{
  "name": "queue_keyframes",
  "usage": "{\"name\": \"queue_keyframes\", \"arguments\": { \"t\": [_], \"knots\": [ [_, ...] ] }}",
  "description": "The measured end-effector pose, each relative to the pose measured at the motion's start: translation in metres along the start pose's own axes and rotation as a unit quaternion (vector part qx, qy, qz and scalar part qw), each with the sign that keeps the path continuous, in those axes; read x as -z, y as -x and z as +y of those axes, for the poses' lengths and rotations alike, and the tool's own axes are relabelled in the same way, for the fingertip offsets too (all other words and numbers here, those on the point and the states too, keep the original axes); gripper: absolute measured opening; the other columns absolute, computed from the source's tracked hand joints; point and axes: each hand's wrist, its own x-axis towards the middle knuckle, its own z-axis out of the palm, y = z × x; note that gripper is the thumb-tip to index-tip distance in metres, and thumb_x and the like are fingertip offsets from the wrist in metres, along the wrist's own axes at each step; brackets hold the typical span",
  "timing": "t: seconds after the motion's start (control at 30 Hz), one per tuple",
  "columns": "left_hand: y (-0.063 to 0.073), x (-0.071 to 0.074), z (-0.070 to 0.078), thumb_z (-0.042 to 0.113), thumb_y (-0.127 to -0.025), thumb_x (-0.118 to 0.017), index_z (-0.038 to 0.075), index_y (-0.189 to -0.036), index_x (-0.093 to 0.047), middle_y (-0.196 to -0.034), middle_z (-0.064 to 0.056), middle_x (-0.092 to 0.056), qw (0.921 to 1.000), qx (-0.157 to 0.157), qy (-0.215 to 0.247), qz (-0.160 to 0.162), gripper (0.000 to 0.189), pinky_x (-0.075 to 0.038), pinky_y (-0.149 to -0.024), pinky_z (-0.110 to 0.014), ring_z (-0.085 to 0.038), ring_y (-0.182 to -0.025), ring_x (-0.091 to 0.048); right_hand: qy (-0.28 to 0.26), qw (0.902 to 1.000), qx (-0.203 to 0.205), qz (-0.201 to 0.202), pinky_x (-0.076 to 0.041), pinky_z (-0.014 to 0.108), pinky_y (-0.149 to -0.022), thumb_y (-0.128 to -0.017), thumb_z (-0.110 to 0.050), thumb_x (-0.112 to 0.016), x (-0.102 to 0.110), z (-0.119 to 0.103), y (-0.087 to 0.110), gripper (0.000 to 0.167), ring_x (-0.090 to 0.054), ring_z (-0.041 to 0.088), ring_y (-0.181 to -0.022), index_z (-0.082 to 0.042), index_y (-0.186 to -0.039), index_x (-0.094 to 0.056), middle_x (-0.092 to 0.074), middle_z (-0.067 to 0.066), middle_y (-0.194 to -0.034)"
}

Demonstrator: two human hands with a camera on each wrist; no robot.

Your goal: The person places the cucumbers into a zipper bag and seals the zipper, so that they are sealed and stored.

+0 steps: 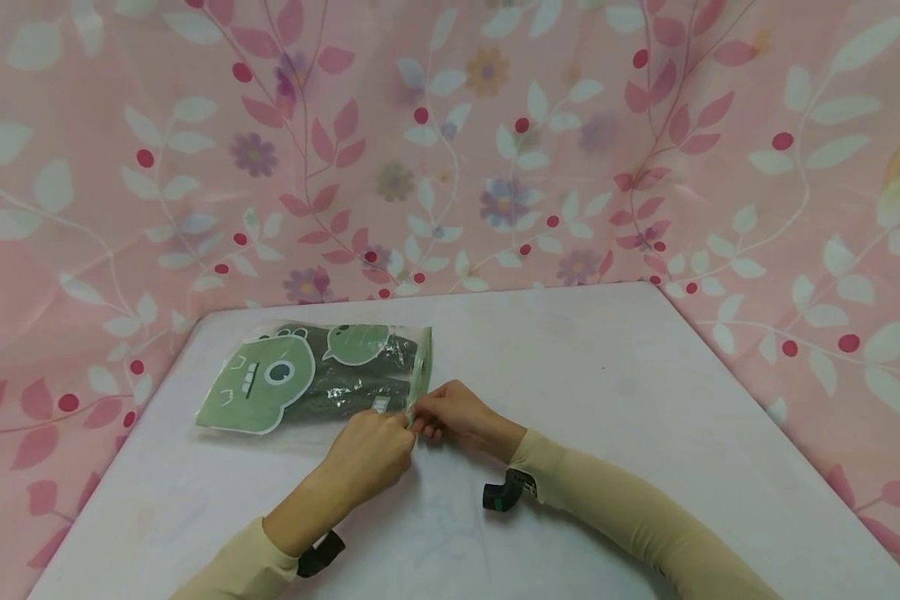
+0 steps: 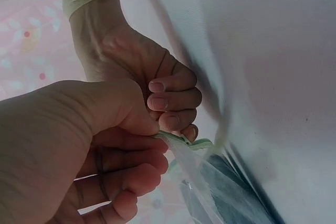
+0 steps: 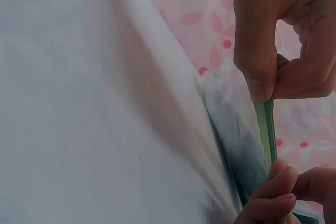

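A clear plastic zip bag (image 1: 360, 387) with green cartoon monster prints lies on the left of the table, something dark folded inside it. Its green-edged zip strip (image 1: 426, 358) faces right. At the bag's near right corner, my left hand (image 1: 375, 454) pinches the edge between thumb and fingers. Close beside it, my right hand (image 1: 457, 412) pinches the same edge, fingers curled. The left wrist view shows the green zip edge (image 2: 200, 144) between both hands. Fingertips partly hide the corner in the head view.
A white-covered table (image 1: 570, 367) lies under the bag. Pink floral cloth (image 1: 450, 150) hangs behind and at the sides. Dark wrist cameras are strapped on both sleeved forearms, the right camera (image 1: 502, 493) just above the tabletop.
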Motion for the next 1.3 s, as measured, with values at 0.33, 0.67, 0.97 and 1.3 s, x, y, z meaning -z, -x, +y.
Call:
{"name": "queue_keyframes", "arguments": {
  "t": [0.33,0.67,0.97,1.3],
  "knots": [
    [0.001,0.0,0.0,0.009,-0.068,-0.081,0.015,-0.055,-0.055,-0.059,0.001,-0.05,0.9998,0.011,0.017,0.003,0.029,-0.041,-0.041,-0.037,-0.021,-0.047,-0.052,0.024,0.9992,0.008,0.031,-0.043,0.02,-0.047,-0.094,-0.003,-0.064,0.006,0.001,-0.015,0.019,-0.056,0.009,-0.052,0.009,-0.084,-0.075,-0.067,0.006,-0.065],
    [0.0,0.0,0.0,0.007,-0.069,-0.079,0.016,-0.055,-0.055,-0.058,0.001,-0.049,0.9998,0.011,0.015,0.003,0.029,-0.041,-0.041,-0.035,-0.021,-0.047,-0.051,0.032,0.9987,0.024,0.031,-0.043,0.018,-0.045,-0.097,-0.001,-0.063,0.016,0.0,-0.027,0.02,-0.057,0.009,-0.049,0.011,-0.088,-0.075,-0.069,0.01,-0.067],
    [-0.002,-0.001,0.001,0.005,-0.068,-0.078,0.015,-0.055,-0.057,-0.058,0.001,-0.051,0.9996,0.014,0.017,0.016,0.027,-0.041,-0.041,-0.036,-0.021,-0.047,-0.052,0.059,0.9964,0.026,0.055,-0.042,0.018,-0.045,-0.095,0.0,-0.063,0.025,-0.007,-0.038,0.018,-0.053,0.007,-0.048,0.011,-0.089,-0.075,-0.067,0.007,-0.064],
    [-0.003,0.0,0.001,0.009,-0.068,-0.081,0.016,-0.057,-0.059,-0.059,0.002,-0.052,0.9995,0.019,0.025,-0.001,0.025,-0.043,-0.043,-0.035,-0.02,-0.05,-0.055,0.069,0.9948,0.03,0.069,-0.042,0.019,-0.045,-0.096,0.0,-0.064,0.029,-0.012,-0.047,0.018,-0.054,0.007,-0.048,0.011,-0.087,-0.075,-0.066,0.007,-0.064]
  ]
}}
